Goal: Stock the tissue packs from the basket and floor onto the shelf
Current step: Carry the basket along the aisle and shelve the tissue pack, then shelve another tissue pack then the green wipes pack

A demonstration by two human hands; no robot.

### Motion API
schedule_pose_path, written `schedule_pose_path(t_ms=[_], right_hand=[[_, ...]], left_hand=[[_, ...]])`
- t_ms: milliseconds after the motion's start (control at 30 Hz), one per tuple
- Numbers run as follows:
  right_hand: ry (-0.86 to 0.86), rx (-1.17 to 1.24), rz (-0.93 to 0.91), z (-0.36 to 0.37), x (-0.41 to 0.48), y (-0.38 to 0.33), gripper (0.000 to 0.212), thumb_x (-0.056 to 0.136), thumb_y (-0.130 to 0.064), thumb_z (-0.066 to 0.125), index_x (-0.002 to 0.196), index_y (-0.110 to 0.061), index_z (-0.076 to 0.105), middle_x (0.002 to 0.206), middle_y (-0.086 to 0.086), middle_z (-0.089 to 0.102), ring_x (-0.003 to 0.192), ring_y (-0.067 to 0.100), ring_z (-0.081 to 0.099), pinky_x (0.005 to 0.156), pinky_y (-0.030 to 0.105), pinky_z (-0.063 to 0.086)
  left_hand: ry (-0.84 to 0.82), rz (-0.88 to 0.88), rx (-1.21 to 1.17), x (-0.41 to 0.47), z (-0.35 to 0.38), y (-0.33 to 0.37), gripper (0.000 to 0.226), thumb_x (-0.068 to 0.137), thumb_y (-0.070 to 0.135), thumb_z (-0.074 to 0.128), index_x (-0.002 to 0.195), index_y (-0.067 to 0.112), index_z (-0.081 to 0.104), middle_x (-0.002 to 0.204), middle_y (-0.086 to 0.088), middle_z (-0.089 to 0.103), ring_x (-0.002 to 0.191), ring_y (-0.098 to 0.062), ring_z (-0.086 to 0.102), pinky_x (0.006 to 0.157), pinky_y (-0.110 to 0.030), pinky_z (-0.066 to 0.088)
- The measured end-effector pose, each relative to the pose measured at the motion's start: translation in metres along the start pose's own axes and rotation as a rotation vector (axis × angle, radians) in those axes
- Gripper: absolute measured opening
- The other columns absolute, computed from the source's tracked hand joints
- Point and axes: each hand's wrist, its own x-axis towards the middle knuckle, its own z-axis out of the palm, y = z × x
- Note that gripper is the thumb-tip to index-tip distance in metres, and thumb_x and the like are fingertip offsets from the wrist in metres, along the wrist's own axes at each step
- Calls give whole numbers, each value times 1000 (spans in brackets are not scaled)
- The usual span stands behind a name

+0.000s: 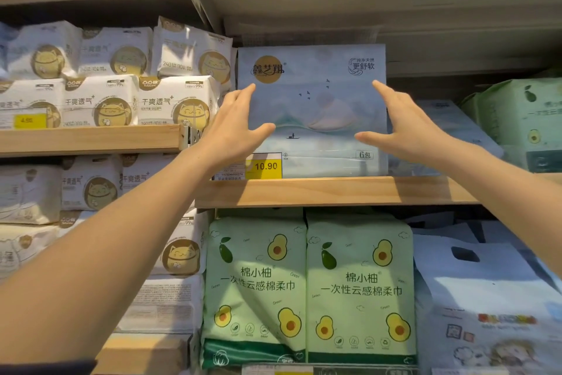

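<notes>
Fingers (243,94) straight and wide, left hand (234,128) and right hand (406,128) are flanking one blue tissue pack (313,107) on the wooden shelf (334,191) above two avocado-print packs (307,286).

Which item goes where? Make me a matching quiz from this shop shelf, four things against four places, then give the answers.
Things:
1. blue tissue pack
2. green avocado packs
3. white cat packs
4. yellow price tag

Places:
A. directly below the blue tissue pack
B. between the left hand and the right hand
C. at the blue tissue pack's lower left corner
D. stacked to the left of both hands

Pairs: 1-B, 2-A, 3-D, 4-C
</notes>
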Motion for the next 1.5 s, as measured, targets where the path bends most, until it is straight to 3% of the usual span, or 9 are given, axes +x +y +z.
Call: schedule_pose_path(t_ms=[433,700,867,1100,1500], right_hand=[[8,-68,-74,-31,-67,-17,69,90,-36,50,146,-19,15,154,5,20,141,23,21,111,44,25],[-134,-7,-71,-85,-167,2,69,89,-34,52,145,-17,15,153,6,21,141,24,20,114,41,22],[-208,51,-31,-112,-246,19,69,88,-34,53,145,-17,18,152,7,25,139,24,25,111,42,26],[-349,75,72,-143,-334,19,69,90,-31,52,146,-17,14,154,6,20,141,22,20,112,37,21],[-476,133,265,-138,-463,-4,72,88,-33,54,146,-17,14,154,4,18,141,20,19,112,35,22]], left_hand=[[-52,20,71,-58,-23,35,72,91,37,50,149,18,11,155,-8,19,142,-24,19,111,-41,21],[-52,-74,58,-154,-37,116,69,90,32,53,147,15,18,151,-8,28,137,-24,29,111,-45,26],[-125,-133,24,-219,-40,169,64,90,33,54,145,18,24,150,-5,31,135,-23,31,110,-48,28],[-271,-142,-9,-290,-49,201,60,90,35,53,143,17,29,149,-4,33,136,-21,31,110,-40,29],[-524,-229,-154,-414,-45,196,63,91,39,50,145,23,22,152,0,27,139,-18,26,111,-38,28]])
